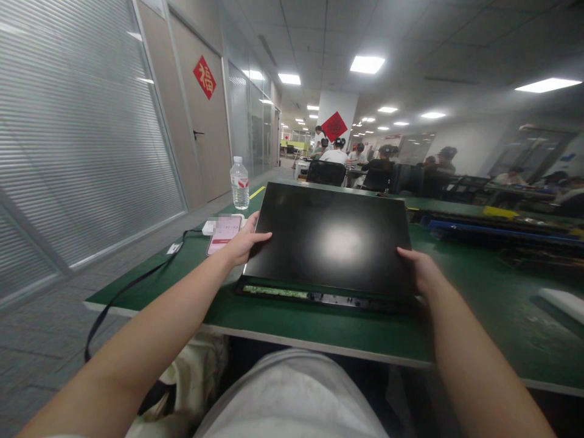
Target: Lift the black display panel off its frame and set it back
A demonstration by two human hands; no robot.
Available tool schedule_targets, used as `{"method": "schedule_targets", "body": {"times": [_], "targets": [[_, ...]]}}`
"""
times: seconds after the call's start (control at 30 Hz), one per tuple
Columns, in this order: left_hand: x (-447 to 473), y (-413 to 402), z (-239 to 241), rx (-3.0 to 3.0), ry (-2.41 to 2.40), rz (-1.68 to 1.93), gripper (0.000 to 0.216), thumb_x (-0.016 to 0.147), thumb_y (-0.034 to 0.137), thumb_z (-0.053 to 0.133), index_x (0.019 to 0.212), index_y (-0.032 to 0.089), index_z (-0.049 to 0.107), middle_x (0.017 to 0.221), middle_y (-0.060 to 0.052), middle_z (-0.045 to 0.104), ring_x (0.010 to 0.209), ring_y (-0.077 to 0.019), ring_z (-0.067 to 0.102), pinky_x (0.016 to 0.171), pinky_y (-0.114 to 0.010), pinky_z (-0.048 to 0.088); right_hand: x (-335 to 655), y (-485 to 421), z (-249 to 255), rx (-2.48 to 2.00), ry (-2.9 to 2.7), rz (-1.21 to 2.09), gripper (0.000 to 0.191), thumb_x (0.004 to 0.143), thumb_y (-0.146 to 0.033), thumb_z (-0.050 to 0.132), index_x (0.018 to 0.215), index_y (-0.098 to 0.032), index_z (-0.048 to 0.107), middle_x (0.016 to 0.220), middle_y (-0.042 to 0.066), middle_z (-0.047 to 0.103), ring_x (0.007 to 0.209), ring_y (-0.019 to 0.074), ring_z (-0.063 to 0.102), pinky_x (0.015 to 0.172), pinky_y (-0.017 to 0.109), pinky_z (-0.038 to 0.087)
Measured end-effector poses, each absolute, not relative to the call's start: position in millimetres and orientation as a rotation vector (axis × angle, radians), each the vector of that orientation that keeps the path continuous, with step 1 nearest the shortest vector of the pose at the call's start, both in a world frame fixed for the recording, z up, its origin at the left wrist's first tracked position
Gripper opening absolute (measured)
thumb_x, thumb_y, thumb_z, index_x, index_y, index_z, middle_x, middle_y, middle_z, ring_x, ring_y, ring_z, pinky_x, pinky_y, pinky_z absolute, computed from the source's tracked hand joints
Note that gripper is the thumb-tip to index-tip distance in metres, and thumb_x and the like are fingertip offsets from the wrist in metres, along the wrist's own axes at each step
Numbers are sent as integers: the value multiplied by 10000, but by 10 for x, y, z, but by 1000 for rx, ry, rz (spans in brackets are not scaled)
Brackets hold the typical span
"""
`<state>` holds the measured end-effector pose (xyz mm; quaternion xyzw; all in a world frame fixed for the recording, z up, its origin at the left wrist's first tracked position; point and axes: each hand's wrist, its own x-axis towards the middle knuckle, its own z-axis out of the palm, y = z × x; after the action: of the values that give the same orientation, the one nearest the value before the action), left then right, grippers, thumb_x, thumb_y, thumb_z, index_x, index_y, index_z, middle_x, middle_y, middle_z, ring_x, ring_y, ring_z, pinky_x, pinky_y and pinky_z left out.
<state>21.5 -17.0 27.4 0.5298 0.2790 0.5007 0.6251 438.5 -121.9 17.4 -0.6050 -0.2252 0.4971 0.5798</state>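
Observation:
A flat black display panel (314, 237) lies between my hands, its dark surface facing up and reflecting a ceiling light. My left hand (249, 240) grips its left edge, thumb on top. On the opposite side my right hand (422, 271) clasps the right edge, the thumb over the surface and the other fingers hidden beneath. Below the panel's near edge shows a black frame (378, 303) with a green circuit board strip (276, 292) along its left part. Whether panel and frame touch is hidden.
The green table (319, 334) holds a water bottle (239, 184), a phone (224, 234) and a black cable (137, 277) on the left. To the right lie a white object (563, 304) and long blue-and-black parts (479, 228). Several people sit at tables farther back.

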Motion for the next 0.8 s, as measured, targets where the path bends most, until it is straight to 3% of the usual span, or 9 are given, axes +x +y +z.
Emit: {"method": "schedule_targets", "body": {"times": [0.2, 0.8], "targets": [[236, -138, 186, 1229, 705, 1082, 811, 545, 76, 826, 1244, 281, 468, 1248, -48, 637, 1066, -263, 665, 923, -413, 545, 4446, -1193, 132, -1607, -517, 1187, 203, 735, -361, 658, 873, -212, 660, 752, 88, 730, 667, 265, 675, 592, 391, 537], [251, -133, 154, 1218, 775, 1046, 796, 530, 16, 817, 1194, 280, 465, 1188, -49, 649, 1030, -262, 677, 913, -425, 553, 4442, -1213, 124, -1582, -518, 1236, 181, 763, -338, 652, 871, -193, 665, 734, 91, 725, 627, 242, 668, 600, 372, 546]]}}
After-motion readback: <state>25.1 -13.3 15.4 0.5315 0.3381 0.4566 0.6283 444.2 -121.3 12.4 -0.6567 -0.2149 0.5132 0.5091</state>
